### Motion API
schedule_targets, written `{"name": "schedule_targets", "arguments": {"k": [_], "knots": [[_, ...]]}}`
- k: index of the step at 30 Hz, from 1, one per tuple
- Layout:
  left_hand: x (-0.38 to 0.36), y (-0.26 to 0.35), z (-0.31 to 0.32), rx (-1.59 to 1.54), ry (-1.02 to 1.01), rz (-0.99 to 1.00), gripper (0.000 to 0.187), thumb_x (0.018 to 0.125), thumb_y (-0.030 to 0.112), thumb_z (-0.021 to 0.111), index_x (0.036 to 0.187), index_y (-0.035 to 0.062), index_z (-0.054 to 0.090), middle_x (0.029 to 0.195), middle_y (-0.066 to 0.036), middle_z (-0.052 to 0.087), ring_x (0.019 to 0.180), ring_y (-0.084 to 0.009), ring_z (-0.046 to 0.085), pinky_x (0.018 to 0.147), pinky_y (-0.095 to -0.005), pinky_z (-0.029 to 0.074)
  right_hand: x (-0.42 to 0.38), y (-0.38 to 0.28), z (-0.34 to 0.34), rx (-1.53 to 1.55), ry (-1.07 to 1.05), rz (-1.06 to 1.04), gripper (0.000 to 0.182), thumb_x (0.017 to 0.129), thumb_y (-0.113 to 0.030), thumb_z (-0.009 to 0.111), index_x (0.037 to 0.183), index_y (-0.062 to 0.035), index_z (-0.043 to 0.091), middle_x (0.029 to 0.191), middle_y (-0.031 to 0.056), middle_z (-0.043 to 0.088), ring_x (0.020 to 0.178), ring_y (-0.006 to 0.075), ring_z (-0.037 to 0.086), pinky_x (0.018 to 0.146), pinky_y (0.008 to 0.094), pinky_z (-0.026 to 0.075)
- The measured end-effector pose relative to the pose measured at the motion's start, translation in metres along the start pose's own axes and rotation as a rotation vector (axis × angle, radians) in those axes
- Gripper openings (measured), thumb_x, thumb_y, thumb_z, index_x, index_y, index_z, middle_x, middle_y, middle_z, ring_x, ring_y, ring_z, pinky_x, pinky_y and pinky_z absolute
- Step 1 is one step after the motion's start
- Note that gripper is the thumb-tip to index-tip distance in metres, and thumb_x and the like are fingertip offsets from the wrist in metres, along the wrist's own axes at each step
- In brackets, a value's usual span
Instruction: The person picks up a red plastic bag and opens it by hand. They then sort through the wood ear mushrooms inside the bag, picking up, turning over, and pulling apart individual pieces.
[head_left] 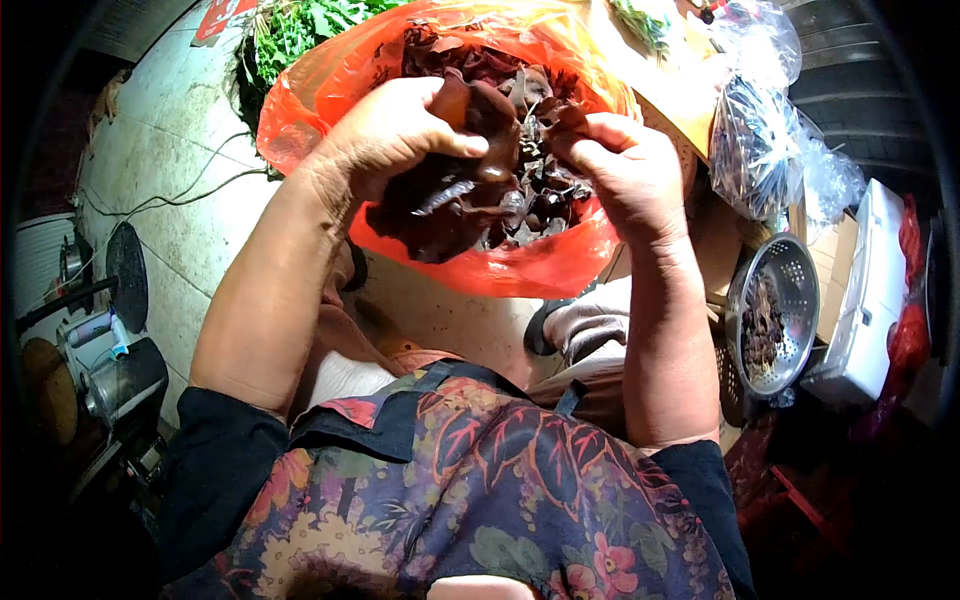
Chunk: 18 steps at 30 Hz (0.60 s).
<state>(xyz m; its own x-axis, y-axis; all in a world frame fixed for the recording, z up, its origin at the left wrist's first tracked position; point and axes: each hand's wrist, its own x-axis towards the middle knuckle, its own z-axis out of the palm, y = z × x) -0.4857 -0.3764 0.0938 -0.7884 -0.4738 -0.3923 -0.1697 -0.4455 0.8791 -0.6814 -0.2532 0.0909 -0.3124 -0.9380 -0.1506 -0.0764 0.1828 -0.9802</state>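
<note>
A red plastic bag (560, 262) gapes wide in front of me, full of dark brown wood ear mushrooms (545, 205). My left hand (400, 130) is closed on a large, floppy wood ear mushroom (440, 195) at the bag's left side, thumb on top. On the right, my right hand (625, 165) pinches the edge of a smaller dark piece of wood ear mushroom (562, 125) between thumb and fingers. Both hands are over the bag's opening. The fingertips of the left hand are hidden beneath the mushroom.
Leafy greens (300, 35) lie behind the bag to the left. At right stand a metal colander (805, 300) with dark pieces in it, a white foam box (870, 290) and clear plastic bags (755, 130). A cable (190, 200) crosses the tiled floor. Pans and a metal pot (125, 385) sit at left.
</note>
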Motion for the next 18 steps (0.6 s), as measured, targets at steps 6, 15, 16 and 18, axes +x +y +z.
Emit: {"name": "schedule_targets", "arguments": {"k": [6, 15, 16, 18], "knots": [[-0.002, 0.002, -0.014, -0.039, 0.022, -0.035, 0.051, 0.073, 0.005, 0.069, 0.121, 0.0017, 0.051, 0.108, -0.009, 0.063, 0.096, -0.0188, 0.063, 0.089, -0.0321, 0.049, -0.002, -0.001, -0.01, -0.609, -0.033, -0.078, 0.036, 0.077, -0.024, 0.065, 0.104, -0.0005, 0.065, 0.096, 0.0162, 0.068, 0.09, 0.0287, 0.065, 0.083, 0.0335, 0.049], [-0.004, -0.003, 0.003, -0.215, -0.079, 0.012, 0.048, 0.075, 0.002, 0.063, 0.121, -0.0005, 0.051, 0.109, -0.009, 0.062, 0.096, -0.0188, 0.061, 0.089, -0.032, 0.048, -0.003, -0.002, -0.007, -0.429, 0.025, 0.029, 0.022, 0.079, -0.023, 0.063, 0.085, -0.0031, 0.069, 0.075, 0.0102, 0.067, 0.067, 0.0194, 0.064, 0.067, 0.03, 0.049], [-0.004, -0.004, 0.003, -0.217, -0.04, 0.002, 0.046, 0.076, 0.002, 0.062, 0.12, -0.0007, 0.051, 0.108, -0.009, 0.063, 0.095, -0.0184, 0.062, 0.088, -0.0313, 0.049, -0.004, 0.0, -0.005, -0.165, 0.041, 0.141, 0.02, 0.08, -0.019, 0.065, 0.089, -0.0014, 0.068, 0.075, 0.0055, 0.067, 0.067, 0.0134, 0.063, 0.064, 0.0262, 0.049], [-0.004, -0.003, 0.002, -0.218, 0.0, -0.005, 0.043, 0.077, 0.002, 0.062, 0.119, -0.0009, 0.052, 0.107, -0.009, 0.063, 0.094, -0.0179, 0.062, 0.087, -0.0306, 0.05, -0.005, -0.001, -0.008, 0.069, -0.041, 0.215, 0.02, 0.081, -0.017, 0.065, 0.093, -0.0007, 0.067, 0.077, 0.0046, 0.067, 0.067, 0.0121, 0.062, 0.063, 0.025, 0.049]]}}
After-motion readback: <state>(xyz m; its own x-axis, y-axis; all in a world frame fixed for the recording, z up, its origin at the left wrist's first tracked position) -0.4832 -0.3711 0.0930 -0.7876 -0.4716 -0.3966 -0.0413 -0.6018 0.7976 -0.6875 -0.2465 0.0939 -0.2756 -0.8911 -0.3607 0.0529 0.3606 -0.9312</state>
